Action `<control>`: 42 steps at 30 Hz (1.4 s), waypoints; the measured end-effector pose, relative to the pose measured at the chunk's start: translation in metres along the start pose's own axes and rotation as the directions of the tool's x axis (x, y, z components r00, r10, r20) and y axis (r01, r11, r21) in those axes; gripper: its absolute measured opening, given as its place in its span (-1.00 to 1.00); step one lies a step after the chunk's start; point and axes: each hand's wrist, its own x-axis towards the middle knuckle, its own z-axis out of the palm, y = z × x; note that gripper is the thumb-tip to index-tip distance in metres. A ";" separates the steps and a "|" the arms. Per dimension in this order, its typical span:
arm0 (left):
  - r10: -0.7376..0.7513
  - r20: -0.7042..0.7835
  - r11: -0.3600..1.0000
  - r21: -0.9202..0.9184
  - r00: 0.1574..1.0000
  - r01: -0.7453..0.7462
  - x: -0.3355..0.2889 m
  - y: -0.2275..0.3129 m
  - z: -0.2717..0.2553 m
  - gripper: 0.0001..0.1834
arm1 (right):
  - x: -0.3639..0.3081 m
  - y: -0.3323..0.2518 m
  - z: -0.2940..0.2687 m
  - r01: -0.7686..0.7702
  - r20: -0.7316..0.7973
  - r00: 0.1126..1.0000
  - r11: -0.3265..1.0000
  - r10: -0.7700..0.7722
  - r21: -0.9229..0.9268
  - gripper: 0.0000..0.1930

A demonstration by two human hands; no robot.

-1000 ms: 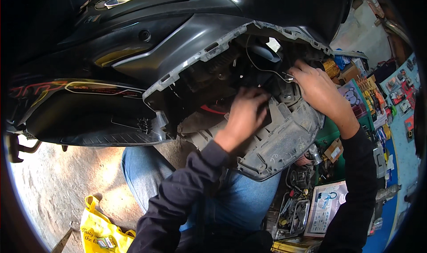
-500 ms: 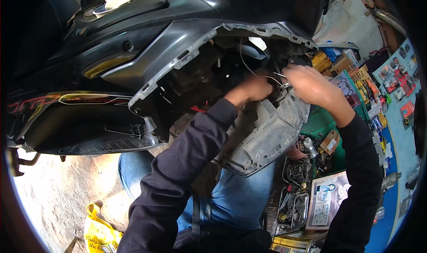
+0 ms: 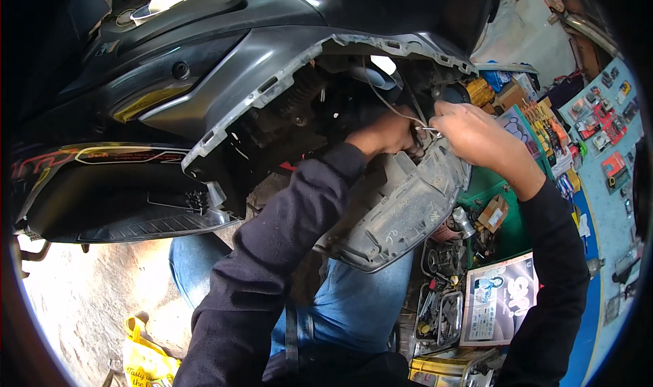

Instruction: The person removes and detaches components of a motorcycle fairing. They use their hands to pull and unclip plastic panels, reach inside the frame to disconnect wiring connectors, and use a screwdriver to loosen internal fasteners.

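Note:
A black scooter (image 3: 224, 81) fills the upper left, its body opened at the front. A grey, dusty plastic panel (image 3: 401, 213) hangs detached below the opening, above my knees. My left hand (image 3: 389, 134) reaches into the gap behind the panel's upper edge, its curled fingertips mostly hidden. Beside it my right hand (image 3: 466, 130) is closed at the panel's upper corner, pinching a thin silver metal piece (image 3: 426, 128) that points toward the left hand. A thin pale cable (image 3: 381, 96) curves down from inside the opening to the spot between both hands.
At right stand a green toolbox (image 3: 517, 213), metal trays (image 3: 447, 312) of small parts and a printed box (image 3: 495, 298). A yellow bag (image 3: 146, 360) sits on the floor at lower left. Small black screws (image 3: 196, 201) lie on the scooter's footboard. Packaged parts (image 3: 602, 125) hang on the blue wall.
The view has shifted slightly. The silver piece at my right fingertips has tilted, its free end now lower. Both hands stay at the same corner of the panel.

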 end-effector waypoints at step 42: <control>0.208 -0.171 0.962 -0.142 0.963 -0.233 0.012 -0.015 0.007 -0.86 | -0.001 -0.001 0.011 0.098 -0.004 0.995 0.981 -0.100 -0.166 -0.65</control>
